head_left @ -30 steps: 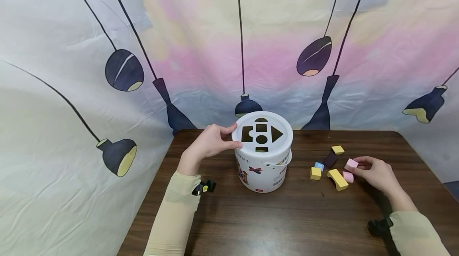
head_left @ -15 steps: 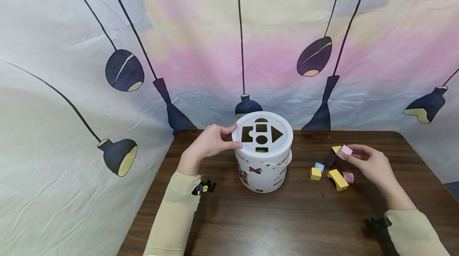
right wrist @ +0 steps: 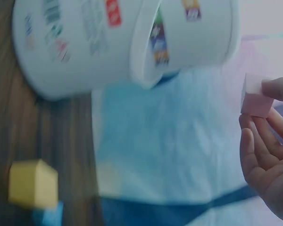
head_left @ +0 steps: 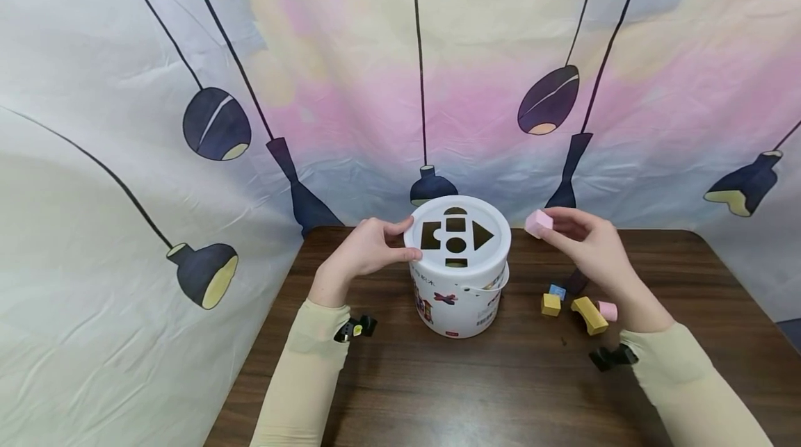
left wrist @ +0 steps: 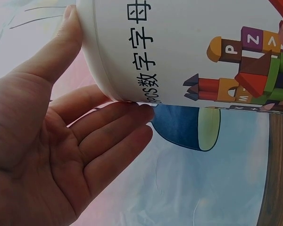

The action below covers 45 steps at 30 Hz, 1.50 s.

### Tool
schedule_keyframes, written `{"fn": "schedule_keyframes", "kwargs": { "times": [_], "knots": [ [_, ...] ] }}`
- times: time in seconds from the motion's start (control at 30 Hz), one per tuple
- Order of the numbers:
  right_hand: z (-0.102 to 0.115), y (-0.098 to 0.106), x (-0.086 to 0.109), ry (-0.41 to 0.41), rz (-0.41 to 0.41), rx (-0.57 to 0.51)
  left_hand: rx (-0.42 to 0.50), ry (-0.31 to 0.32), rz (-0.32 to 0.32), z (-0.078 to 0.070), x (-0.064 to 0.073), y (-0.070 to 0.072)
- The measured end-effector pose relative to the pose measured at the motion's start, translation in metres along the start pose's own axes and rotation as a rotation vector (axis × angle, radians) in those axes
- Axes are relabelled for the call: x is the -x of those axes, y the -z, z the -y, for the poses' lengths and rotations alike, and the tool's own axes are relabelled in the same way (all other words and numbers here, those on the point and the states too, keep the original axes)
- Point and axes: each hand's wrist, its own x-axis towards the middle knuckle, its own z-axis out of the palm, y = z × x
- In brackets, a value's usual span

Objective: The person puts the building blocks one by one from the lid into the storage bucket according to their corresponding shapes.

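Note:
My left hand (head_left: 366, 247) rests against the left rim of a white bucket (head_left: 447, 304), thumb and index finger spread along the edge and the other fingers straight. The bucket's lid (head_left: 483, 261) has several cut-out holes: a square, a circle, a triangle, a half-round, a rectangle and a notched shape. My right hand (head_left: 593, 247) pinches a pink cube (head_left: 538, 223) between thumb and fingertips. The cube is in the air just right of the lid; the right wrist view shows this pink block (right wrist: 257, 101) clear of the bucket wall.
Right of the bucket, on the brown table (head_left: 488, 391), lie a yellow cube (head_left: 551, 305), a small blue block (head_left: 557, 290), a yellow arch block (head_left: 589, 315), a pink cylinder (head_left: 607, 310) and a dark block (head_left: 576, 282) partly behind the right hand. A painted curtain (head_left: 350, 85) hangs behind.
My right hand has lifted the pink cube from among the blocks and carried it left and up toward the bucket lid. The left hand and bucket have stayed in place.

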Motion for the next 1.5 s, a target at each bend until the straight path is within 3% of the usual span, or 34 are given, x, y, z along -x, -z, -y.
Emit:
{"fn": "schedule_keyframes", "kwargs": {
  "times": [0.23, 0.8, 1.27, 1.5],
  "knots": [
    [0.031, -0.029, -0.016, 0.088, 0.076, -0.087, -0.003, 0.001, -0.002, 0.0, 0.001, -0.001],
    [0.063, -0.078, -0.052, 0.205, 0.198, -0.016, 0.004, 0.001, 0.005, 0.001, 0.001, -0.001],
    [0.072, -0.086, -0.06, 0.197, 0.241, 0.103, -0.001, -0.002, -0.002, -0.002, 0.002, 0.001],
    [0.071, -0.088, -0.062, 0.205, 0.274, 0.108, 0.013, 0.0, -0.005, -0.001, 0.001, 0.0]
  ]
}}
